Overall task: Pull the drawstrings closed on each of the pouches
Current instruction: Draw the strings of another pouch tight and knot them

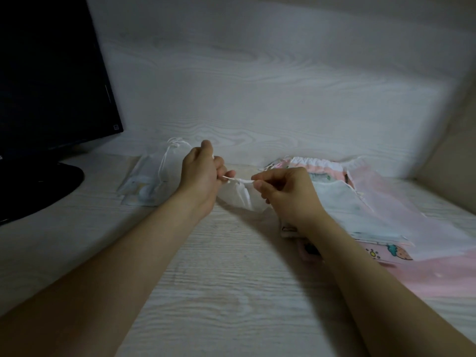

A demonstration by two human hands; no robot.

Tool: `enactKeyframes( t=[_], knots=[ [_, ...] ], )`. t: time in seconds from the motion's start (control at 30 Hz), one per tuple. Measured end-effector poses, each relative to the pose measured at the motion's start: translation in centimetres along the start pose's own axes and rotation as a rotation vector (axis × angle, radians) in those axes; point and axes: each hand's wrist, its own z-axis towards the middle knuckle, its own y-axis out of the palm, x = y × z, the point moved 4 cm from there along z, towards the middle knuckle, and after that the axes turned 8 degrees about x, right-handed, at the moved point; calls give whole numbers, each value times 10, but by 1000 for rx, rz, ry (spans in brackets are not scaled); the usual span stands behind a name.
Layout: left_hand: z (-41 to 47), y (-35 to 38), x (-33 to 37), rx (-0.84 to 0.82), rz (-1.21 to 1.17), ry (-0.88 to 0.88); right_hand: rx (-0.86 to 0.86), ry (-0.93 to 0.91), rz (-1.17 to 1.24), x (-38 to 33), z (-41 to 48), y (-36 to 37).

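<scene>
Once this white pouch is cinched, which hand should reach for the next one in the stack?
Right, probably. The right hand sits just beside the stack of pouches, while the left hand is across the white pouch from it. Both now pinch its drawstring.

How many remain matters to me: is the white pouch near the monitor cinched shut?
Shut: the white pouch has its mouth bunched tightly together.

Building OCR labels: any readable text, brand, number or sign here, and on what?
No text can be read.
Monitor: small mark at its lower right corner, too small to read.
Pink printed pouch: cartoon pictures only, no legible words.
</scene>
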Motion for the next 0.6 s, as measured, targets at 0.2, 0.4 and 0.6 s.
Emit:
enactKeyframes(
  t=[0.2,0.4,0.6],
  knots=[
    [8,-7,2,46,93,89,4,-177,-358,-10,-4,4],
    [16,-12,2,123,205,141,-5,-131,-458,-12,-4,5],
    [14,-13,6,97,405,374,83,-143,-370,-14,-6,9]
  ],
)
